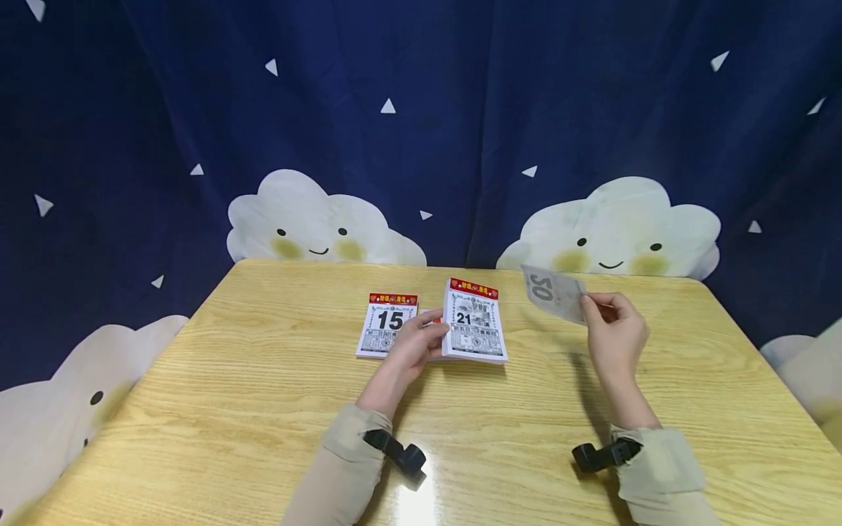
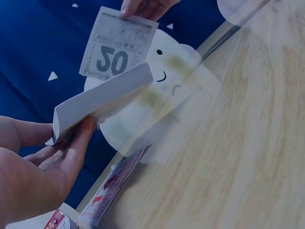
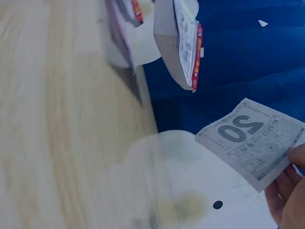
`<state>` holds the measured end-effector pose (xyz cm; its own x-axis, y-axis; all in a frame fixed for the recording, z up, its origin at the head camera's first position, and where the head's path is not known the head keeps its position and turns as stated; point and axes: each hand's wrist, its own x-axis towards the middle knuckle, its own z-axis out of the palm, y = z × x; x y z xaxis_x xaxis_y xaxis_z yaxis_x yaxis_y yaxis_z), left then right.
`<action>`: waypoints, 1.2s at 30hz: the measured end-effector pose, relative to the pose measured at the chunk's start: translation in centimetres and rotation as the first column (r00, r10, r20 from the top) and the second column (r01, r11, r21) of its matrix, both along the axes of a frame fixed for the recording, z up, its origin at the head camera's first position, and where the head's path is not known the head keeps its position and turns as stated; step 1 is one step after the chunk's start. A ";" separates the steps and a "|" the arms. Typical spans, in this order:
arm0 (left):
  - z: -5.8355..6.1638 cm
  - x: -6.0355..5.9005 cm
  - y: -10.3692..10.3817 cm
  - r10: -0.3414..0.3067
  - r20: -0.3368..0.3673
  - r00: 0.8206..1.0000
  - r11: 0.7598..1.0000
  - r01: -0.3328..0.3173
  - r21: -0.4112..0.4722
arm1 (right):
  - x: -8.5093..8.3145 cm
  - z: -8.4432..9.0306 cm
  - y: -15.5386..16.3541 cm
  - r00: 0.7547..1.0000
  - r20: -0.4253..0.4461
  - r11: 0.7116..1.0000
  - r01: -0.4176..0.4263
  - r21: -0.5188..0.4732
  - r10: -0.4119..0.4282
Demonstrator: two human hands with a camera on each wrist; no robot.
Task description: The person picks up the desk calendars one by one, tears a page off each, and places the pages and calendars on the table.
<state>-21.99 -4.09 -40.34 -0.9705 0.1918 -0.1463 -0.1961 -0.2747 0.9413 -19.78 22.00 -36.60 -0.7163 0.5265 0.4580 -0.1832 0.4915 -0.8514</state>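
Observation:
My left hand grips a thick tear-off calendar by its left edge, raised off the table. Its top leaf reads 21 under a red header strip. Off to the right, my right hand pinches a loose calendar page by one edge in the air, apart from the pad. A 20 shows reversed on that page in the head view. Left of the held pad, a second calendar reading 15 lies on the table, partly covered by my left hand. Red-printed paper lies beneath the held pad, mostly hidden from the head view.
The wooden table ends at a dark blue curtain with white triangles and smiling clouds. Each wrist wears a black strap with a small camera, such as the left wrist camera.

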 end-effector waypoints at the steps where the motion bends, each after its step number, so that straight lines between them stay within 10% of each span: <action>1: 0.0 0.0 0.1 0.003 0.001 1.000 1.000 -0.003 -0.005 | 0.0 -0.1 0.1 1.000 -0.016 0.999 0.002 0.039 -0.001; 20: -0.5 0.0 1.6 0.044 0.089 0.995 0.991 -0.031 -0.133 | 0.1 -1.1 1.4 0.978 -0.171 0.820 -0.001 0.573 0.120; 36: -0.4 0.3 2.4 -0.017 0.038 0.999 0.978 0.025 -0.207 | 1.7 -1.9 1.6 0.956 0.208 0.709 -0.294 0.641 0.208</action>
<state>-21.70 -1.67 -40.72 -0.9601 0.1741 -0.2191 -0.2340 -0.0700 0.9697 -18.12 23.60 -38.47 -0.8456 -0.0844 0.5271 -0.3078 0.8838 -0.3523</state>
